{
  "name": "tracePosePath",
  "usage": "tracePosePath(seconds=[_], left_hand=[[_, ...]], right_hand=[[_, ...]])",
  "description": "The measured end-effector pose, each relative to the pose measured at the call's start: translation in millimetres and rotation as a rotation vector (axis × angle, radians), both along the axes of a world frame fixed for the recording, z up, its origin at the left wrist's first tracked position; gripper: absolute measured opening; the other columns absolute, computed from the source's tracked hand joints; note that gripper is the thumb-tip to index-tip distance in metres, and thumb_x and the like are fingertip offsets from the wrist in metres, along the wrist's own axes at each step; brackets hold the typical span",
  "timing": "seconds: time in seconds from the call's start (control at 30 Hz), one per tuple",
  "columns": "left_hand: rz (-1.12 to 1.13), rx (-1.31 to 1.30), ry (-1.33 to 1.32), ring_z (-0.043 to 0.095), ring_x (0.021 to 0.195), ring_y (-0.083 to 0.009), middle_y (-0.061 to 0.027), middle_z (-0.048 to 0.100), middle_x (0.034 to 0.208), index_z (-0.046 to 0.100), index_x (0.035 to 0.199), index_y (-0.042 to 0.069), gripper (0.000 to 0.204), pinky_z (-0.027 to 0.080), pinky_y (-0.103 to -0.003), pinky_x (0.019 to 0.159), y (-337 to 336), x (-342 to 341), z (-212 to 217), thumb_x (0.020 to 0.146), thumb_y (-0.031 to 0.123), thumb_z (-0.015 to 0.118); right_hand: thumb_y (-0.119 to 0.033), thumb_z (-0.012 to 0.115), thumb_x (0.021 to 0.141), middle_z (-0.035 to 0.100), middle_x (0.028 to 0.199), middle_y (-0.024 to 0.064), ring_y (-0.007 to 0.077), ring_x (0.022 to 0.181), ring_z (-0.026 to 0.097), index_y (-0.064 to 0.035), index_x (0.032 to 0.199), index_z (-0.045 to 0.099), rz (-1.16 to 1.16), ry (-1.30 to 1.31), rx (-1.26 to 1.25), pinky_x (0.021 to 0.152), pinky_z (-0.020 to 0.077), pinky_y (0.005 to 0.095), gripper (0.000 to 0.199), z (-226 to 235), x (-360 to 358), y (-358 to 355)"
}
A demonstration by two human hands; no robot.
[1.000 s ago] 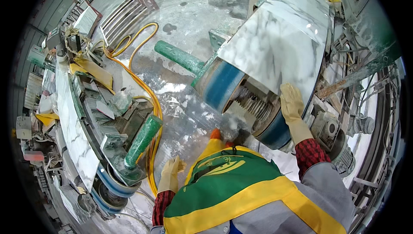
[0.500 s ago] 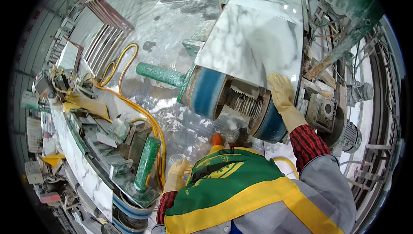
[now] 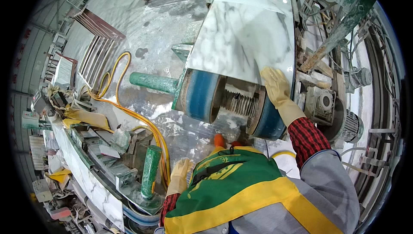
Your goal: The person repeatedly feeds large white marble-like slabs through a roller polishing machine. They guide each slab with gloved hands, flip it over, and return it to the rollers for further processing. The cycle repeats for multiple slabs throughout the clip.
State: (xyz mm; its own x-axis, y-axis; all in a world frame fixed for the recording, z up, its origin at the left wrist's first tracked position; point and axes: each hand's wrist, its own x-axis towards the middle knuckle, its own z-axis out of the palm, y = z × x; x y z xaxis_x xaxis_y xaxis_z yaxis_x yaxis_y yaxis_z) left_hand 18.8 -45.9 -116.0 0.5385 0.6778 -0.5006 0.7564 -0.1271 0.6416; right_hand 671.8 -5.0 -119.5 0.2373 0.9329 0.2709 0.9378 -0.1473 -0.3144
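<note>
A white marble-patterned slab (image 3: 241, 36) with grey veins lies on a roller conveyor, its near edge by the blue belt pulley (image 3: 202, 96). My right hand (image 3: 277, 87), in a cream rubber glove, rests on the slab's near right corner with fingers laid out flat. Beneath that wrist is a second blue pulley (image 3: 270, 117), with a ribbed shaft (image 3: 241, 103) between the two. My left hand (image 3: 180, 177), gloved alike, is low beside my green and yellow apron (image 3: 241, 173). Its fingers are curled in; whatever they may hold is hidden.
A green cylinder (image 3: 152, 79) juts left from the conveyor. Yellow hoses (image 3: 150, 126) snake over the wet floor. At lower left, another conveyor carries a marble slab (image 3: 92, 186), near an upright green post (image 3: 151, 171). A grey motor (image 3: 350, 127) sits at right; slatted racks (image 3: 99, 57) stand far left.
The view has shifted slightly, so the conveyor and slab appear a little further left. My right hand stays on the slab's corner, and my left hand remains by the apron.
</note>
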Motion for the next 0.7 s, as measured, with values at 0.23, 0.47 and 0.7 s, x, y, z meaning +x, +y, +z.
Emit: tracePosePath(seconds=[0.23,0.47,0.7], left_hand=[[-0.013,-0.118,0.255,0.069,0.109,-0.0228,-0.0115,0.069,0.121,0.061,0.13,-0.001,0.029,0.056,-0.035,0.097,12,33,16,0.108,0.018,0.064],[0.131,0.277,-0.077,0.06,0.075,-0.0179,-0.0038,0.066,0.078,0.07,0.089,0.002,0.047,0.046,-0.04,0.073,-11,22,-5,0.109,0.041,0.052],[0.187,0.189,-0.034,0.064,0.081,-0.0217,-0.0098,0.067,0.081,0.069,0.092,0.001,0.046,0.049,-0.04,0.078,-7,36,25,0.109,0.04,0.052]], right_hand=[[-0.005,0.064,0.099,0.068,0.149,0.011,0.0289,0.142,0.061,-0.0102,0.141,0.066,-0.007,-0.162,0.096,0.127,0.0407,0.0445,0.043,58,-16,-4],[-0.004,0.063,0.098,0.066,0.153,0.009,0.0253,0.145,0.057,-0.0101,0.14,0.068,-0.062,-0.116,0.11,0.129,0.0375,0.0411,0.043,24,-4,6],[-0.002,0.062,0.099,0.066,0.152,0.0108,0.0262,0.146,0.056,-0.0106,0.14,0.069,-0.033,-0.043,0.139,0.129,0.0367,0.0411,0.043,30,5,4]])
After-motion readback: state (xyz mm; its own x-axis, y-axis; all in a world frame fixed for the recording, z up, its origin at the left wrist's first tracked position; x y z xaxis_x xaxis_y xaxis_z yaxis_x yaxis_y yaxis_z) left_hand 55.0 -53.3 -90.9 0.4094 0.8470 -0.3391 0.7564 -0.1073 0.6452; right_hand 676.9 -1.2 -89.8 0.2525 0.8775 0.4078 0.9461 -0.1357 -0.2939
